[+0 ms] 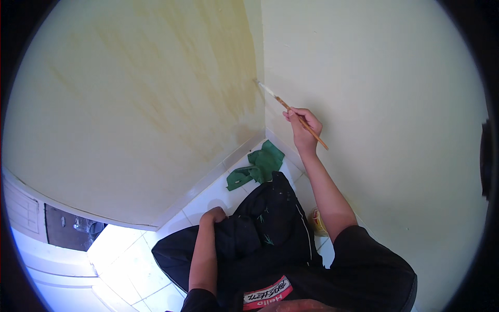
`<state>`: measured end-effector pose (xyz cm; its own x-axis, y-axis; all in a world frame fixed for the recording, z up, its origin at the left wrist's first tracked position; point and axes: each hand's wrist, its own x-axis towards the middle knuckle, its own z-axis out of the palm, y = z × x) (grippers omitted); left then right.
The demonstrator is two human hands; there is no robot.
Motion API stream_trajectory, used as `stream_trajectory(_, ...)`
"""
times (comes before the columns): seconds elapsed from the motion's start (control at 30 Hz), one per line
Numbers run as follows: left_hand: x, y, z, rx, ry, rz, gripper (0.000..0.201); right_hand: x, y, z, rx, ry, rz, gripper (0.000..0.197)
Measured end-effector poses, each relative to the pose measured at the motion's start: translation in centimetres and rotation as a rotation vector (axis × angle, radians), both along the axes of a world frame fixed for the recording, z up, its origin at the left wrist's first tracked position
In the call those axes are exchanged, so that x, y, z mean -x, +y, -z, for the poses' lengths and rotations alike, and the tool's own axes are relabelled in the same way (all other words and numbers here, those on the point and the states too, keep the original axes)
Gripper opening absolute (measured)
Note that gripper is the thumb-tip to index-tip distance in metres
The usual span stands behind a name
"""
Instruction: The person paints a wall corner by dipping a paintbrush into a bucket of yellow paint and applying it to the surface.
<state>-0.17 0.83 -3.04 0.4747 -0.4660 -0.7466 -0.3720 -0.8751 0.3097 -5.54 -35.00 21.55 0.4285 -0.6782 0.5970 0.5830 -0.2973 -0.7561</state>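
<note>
My right hand [305,122] is closed round the wooden handle of a slim paintbrush [290,110], with the thumb and fingers pinching it midway. The brush's pale head points up and left, its dark tip at the left wall close to the corner. On that wall [130,130], darker yellow-tan streaks [228,67] spread, densest beside the corner. My left hand [214,214] rests at my bent leg in black trousers [244,229]; its fingers are mostly hidden. A crumpled green cloth [267,158] lies on the floor in the corner, beyond my knee.
The plain right wall [384,114] rises close by my right arm. A jar or tin with a yellowish label [318,222] stands on the tiles under that forearm, partly hidden. White floor tiles [127,260] and a dark opening with items [75,229] lie to the left.
</note>
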Motion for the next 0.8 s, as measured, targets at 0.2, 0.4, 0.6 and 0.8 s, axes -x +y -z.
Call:
stream_trajectory(0.2,0.2,-0.5,0.5,0.01,-0.034,0.02,0.033,0.4,-0.1,6.2,0.025,0.411,0.043,0.005)
stream_trajectory(0.4,0.2,0.8,1.8,0.048,-0.045,0.001,0.037,4.6,0.9,4.9,-0.058,0.282,0.04,0.004)
stream_trajectory(0.6,0.8,-0.1,0.6,0.184,-0.19,0.017,0.04,17.0,-1.0,2.6,-0.13,0.378,0.163,0.006)
stream_trajectory(0.8,1.4,1.5,-0.1,0.147,-0.234,0.03,0.033,27.8,0.9,-0.5,-0.054,0.533,0.307,0.017)
